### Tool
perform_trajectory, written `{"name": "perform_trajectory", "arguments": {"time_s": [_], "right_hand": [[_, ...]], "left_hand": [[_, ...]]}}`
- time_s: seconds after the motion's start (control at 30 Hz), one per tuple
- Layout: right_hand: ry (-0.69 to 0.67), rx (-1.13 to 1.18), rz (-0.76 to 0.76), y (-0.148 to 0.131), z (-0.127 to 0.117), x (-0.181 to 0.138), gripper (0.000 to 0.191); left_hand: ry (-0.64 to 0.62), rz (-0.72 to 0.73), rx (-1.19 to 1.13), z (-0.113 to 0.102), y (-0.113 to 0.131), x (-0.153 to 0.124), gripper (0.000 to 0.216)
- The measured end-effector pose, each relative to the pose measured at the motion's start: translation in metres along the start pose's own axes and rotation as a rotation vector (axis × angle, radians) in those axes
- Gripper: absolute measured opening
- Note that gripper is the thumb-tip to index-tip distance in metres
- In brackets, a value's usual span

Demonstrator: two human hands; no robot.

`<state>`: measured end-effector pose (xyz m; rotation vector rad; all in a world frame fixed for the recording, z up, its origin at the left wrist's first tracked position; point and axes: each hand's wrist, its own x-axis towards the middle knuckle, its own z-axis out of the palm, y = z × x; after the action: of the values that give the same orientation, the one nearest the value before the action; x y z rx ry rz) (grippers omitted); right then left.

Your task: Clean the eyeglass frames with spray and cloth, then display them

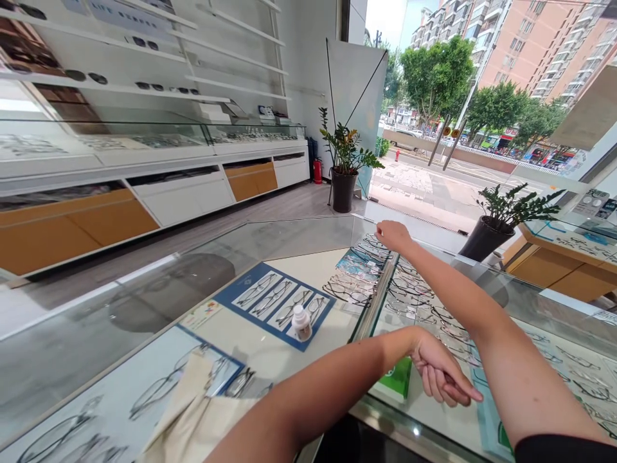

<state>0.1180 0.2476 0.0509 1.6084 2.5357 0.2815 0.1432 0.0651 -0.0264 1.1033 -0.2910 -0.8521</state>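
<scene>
I stand at a glass display counter (270, 241) with rows of spectacle frames (409, 289) under the glass. My right arm reaches far across it. My right hand (393, 235) is at the counter's far edge above the frames, wrist bent down and fingers hidden. My left arm crosses in from the lower left. My left hand (441, 373) hangs just over the glass beside my right forearm, fingers loosely stretched to the right and holding nothing. A small white bottle (302, 321) stands on the glass to its left. A beige cloth (193, 411) lies at the near edge.
A green card (398, 379) lies in the case under my left wrist. Two potted plants (343, 173) (486, 235) stand beyond the counter by the window. Wall cabinets with orange drawers (110, 218) line the left side, and another display counter (569, 257) stands at the right.
</scene>
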Motion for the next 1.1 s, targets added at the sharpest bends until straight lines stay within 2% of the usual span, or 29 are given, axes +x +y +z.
{"name": "perform_trajectory", "arguments": {"time_s": [0.17,0.33,0.53,0.73,0.87,1.0,1.1], "right_hand": [[-0.142,0.057,0.101,0.012,-0.004,0.01,0.023],[-0.229,0.081,0.138,0.006,0.009,0.017,0.036],[-0.224,0.106,0.17,-0.004,0.013,0.023,0.039],[-0.16,0.163,0.177,-0.009,-0.001,0.019,0.038],[-0.072,0.244,0.176,-0.001,-0.022,0.003,0.022],[0.032,0.382,0.173,0.013,-0.044,-0.033,0.019],[0.071,0.512,0.161,0.024,-0.053,-0.076,0.021]], "left_hand": [[0.014,0.007,-0.026,0.0,-0.001,0.0,0.059],[0.043,-0.025,-0.012,0.0,-0.001,-0.002,0.061],[0.072,-0.037,0.064,0.0,-0.002,-0.005,0.067],[0.136,-0.014,0.088,0.001,-0.003,-0.009,0.068],[0.276,0.116,0.162,0.001,-0.006,-0.012,0.064],[0.194,0.045,0.062,-0.005,-0.011,-0.018,0.06],[0.227,0.037,-0.03,-0.012,-0.013,-0.026,0.057]]}}
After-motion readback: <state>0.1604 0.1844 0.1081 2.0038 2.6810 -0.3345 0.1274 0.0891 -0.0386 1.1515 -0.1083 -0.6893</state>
